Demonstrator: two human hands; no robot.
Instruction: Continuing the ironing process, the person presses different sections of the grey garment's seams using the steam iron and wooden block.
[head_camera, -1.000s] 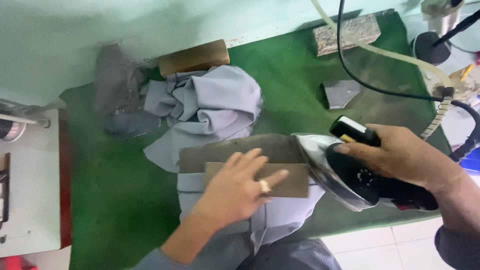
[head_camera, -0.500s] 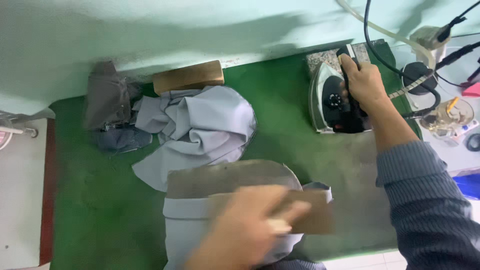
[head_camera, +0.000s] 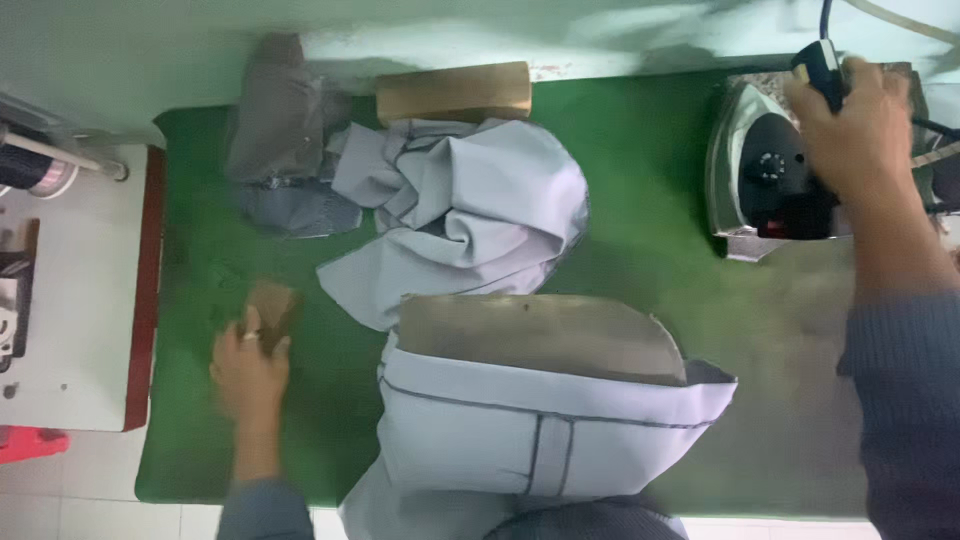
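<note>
I'm seeing a pale grey garment (head_camera: 500, 420) with darker grey seam lines lying on the green pad (head_camera: 640, 240), a silver-and-black iron (head_camera: 765, 170) at upper right, and a tan wooden block (head_camera: 455, 92) at top centre.

**Sleeves and a ring**

Both arms wear long blue-grey knitted sleeves. The right sleeve (head_camera: 900, 400) shows fine ribbing and ends at the wrist; the left sleeve (head_camera: 265, 508) has a snug cuff. The left hand (head_camera: 250, 372) is bare with a pale ring (head_camera: 248, 337) on one finger. The right hand (head_camera: 852, 125) is bare.

Crumpled grey cloth (head_camera: 460, 205), a wooden block (head_camera: 453, 92) behind it — perhaps a dark rag (head_camera: 275, 140) leftward.
</note>
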